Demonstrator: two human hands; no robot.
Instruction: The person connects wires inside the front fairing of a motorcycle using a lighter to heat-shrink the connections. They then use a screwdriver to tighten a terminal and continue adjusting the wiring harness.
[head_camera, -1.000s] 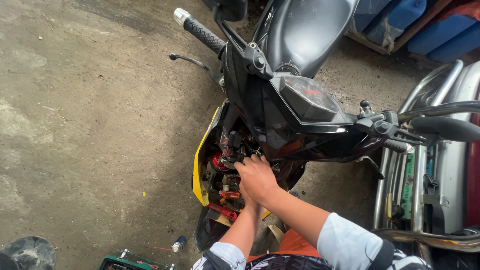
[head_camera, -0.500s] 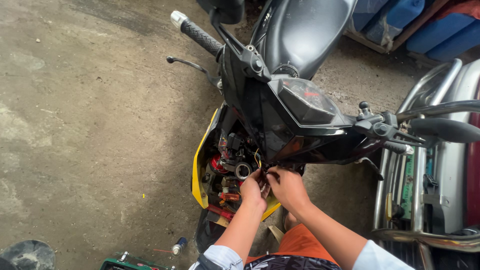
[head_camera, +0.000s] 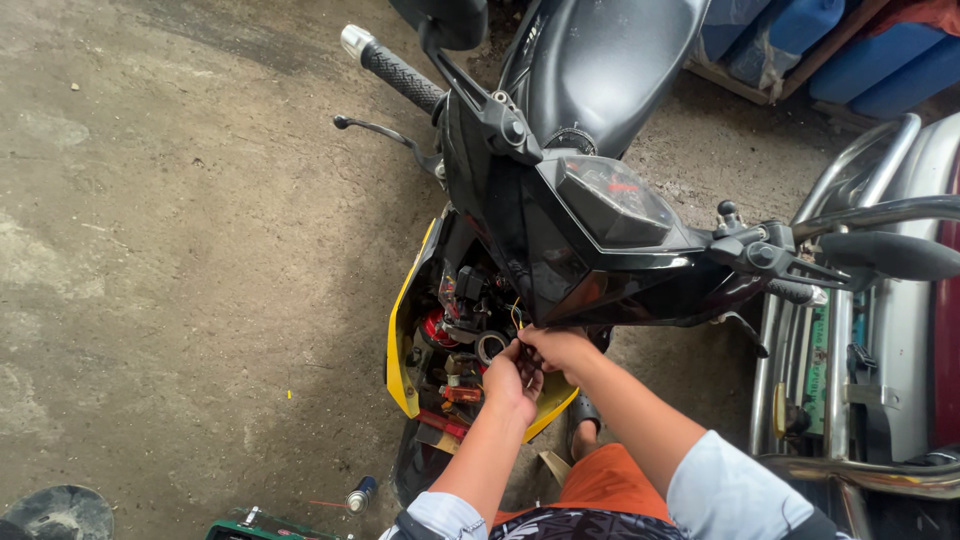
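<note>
A small can stands on the concrete floor. Right of it, the left hand and right hand pinch thin wires inside the motorcycle's opened front. Blue barrels sit far right.

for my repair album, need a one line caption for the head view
Both hands, left hand and right hand, work close together in the exposed wiring beneath a black motorcycle's headlight cowl.

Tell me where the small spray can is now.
In the head view, the small spray can lies on the concrete floor, bottom centre-left, beside the front wheel.
</note>
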